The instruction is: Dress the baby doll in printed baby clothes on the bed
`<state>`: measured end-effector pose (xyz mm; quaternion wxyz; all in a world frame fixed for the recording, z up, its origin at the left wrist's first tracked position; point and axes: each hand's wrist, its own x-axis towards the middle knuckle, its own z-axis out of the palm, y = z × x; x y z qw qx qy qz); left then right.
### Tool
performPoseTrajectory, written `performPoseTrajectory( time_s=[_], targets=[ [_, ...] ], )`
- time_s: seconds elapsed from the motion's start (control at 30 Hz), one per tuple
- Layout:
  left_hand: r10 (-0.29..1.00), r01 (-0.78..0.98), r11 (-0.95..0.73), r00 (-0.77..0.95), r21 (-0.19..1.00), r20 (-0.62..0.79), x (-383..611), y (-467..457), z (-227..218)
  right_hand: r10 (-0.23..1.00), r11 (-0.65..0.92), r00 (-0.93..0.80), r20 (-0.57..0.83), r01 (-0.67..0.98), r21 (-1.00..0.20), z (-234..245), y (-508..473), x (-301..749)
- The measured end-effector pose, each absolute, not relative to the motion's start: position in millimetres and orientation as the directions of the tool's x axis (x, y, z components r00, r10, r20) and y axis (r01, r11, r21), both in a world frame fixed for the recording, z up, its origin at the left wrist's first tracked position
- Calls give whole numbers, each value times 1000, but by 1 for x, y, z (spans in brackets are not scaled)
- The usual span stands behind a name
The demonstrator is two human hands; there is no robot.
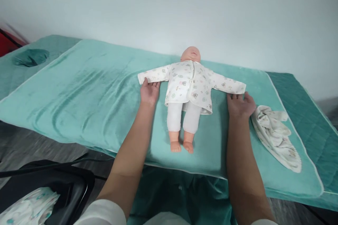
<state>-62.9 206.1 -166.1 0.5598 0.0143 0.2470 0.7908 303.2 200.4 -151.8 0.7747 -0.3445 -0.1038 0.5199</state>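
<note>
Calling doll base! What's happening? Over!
Left hand and right hand palms up, at the sleeves. Doll on its back, jacket on. Crumpled cloth beside right hand, apart from doll.

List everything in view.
Bed: one, dark green, across view
Cover: one, light green, on the bed
Doll: one, pink and white, on cover
Jacket: one, patterned white, on doll
Crumpled cloth: one, patterned white, right
Wall: one, white, behind
Chair: one, black, lower left
Patterned item: one, white, on chair
Lower fabric: one, dark green, bottom centre
Object: one, red, left edge
Floor: one, grey, below
Sleeves: two, white, bottom edge
Forearms: two, bare, foreground
Left hand: one, bare, by one cuff
Right hand: one, bare, by other cuff
</note>
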Motion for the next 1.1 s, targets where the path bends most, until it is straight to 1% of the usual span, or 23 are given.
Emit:
performPoseTrajectory(
  time_s=[0.1, 0.17, 0.23, 0.3, 0.37, 0.43, 0.5, 0.57, 0.63, 0.7, 0.8, 0.9, 0.97, 1.03, 1.1],
  targets=[
    [825, -847, -323, -471, 422, -314, -73, 204, -168, 826, 230, 531, -186, -621, -749, -157, 205, 307],
    [809, -840, -327, -486, 433, -331, -77, 202, -168, 798, 182, 591, -123, -430, -884, -159, 213, 308],
    [809, -838, -311, -481, 448, -338, -79, 199, -167, 775, 92, 630, -46, -185, -979, -160, 221, 312],
    [809, -837, -305, -480, 455, -340, -80, 197, -166, 755, 5, 655, 26, 34, -999, -160, 225, 321],
    [805, -835, -312, -485, 453, -340, -80, 197, -165, 738, -48, 669, 89, 183, -982, -160, 224, 334],
    [798, -829, -321, -497, 458, -341, -80, 197, -165, 726, -114, 662, 184, 380, -918, -160, 220, 347],
    [799, -817, -323, -506, 478, -325, -79, 197, -166, 731, -175, 624, 276, 562, -809, -163, 216, 356],
    [802, -778, -322, -527, 539, -281, -77, 195, -169, 743, -194, 574, 343, 676, -711, -167, 213, 357],
    [763, -651, -319, -608, 688, -221, -74, 190, -173, 750, -139, 519, 410, 730, -670, -171, 210, 352],
    [685, -480, -305, -711, 823, -160, -69, 181, -176, 753, -66, 457, 475, 769, -636, -175, 203, 343],
    [597, -256, -251, -800, 933, -59, -61, 162, -179, 779, 57, 321, 538, 819, -571, -180, 176, 328],
    [627, 2, -174, -770, 985, 112, -54, 141, -180, 798, 193, 128, 589, 871, -451, -180, 133, 315],
    [675, 126, -162, -709, 979, 204, -50, 128, -182, 797, 226, 32, 603, 910, -347, -178, 100, 312],
    [719, 199, -162, -647, 966, 254, -47, 115, -184, 793, 202, 2, 609, 943, -266, -174, 71, 316],
    [765, 237, -156, -585, 959, 269, -43, 103, -186, 786, 128, 49, 616, 963, -239, -171, 49, 329]
  ],
)
